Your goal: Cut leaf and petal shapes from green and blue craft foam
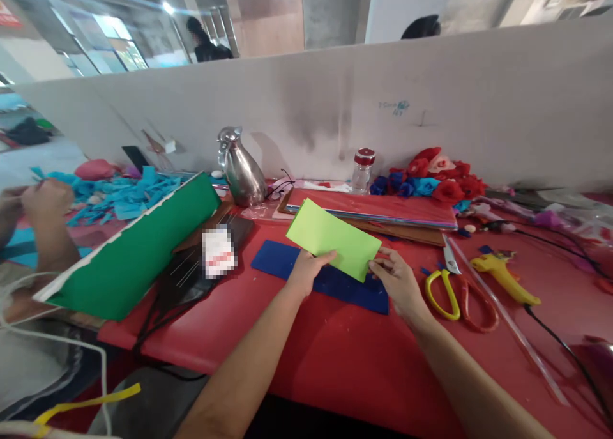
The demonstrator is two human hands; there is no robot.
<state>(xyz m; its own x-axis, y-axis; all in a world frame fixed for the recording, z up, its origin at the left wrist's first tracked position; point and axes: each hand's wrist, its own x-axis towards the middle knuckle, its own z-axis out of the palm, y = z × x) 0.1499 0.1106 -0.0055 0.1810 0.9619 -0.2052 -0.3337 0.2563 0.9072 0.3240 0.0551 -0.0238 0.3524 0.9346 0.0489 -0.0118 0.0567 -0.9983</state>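
Observation:
A light green rectangular sheet [335, 238] is held tilted above the red table. My left hand [309, 271] grips its lower left edge, thumb on top. At its right end my right hand [393, 278] pinches the corner between thumb and fingers. Beneath the sheet and both hands lies a dark blue folded piece [354, 290], partly covered. Scissors [449, 292] with one yellow and one red handle loop rest to the right of my right hand. Farther right is a yellow glue gun [510, 279] with a black cord.
Behind are a paper stack [373, 210], a glass jar [363, 170], a metal jug [242, 170] and fabric-like flowers [445, 180]. A green-faced board [138, 254] stands at left, beyond it a person's hands [45, 202] near blue scraps [119, 196]. A clear strip [512, 324] lies right.

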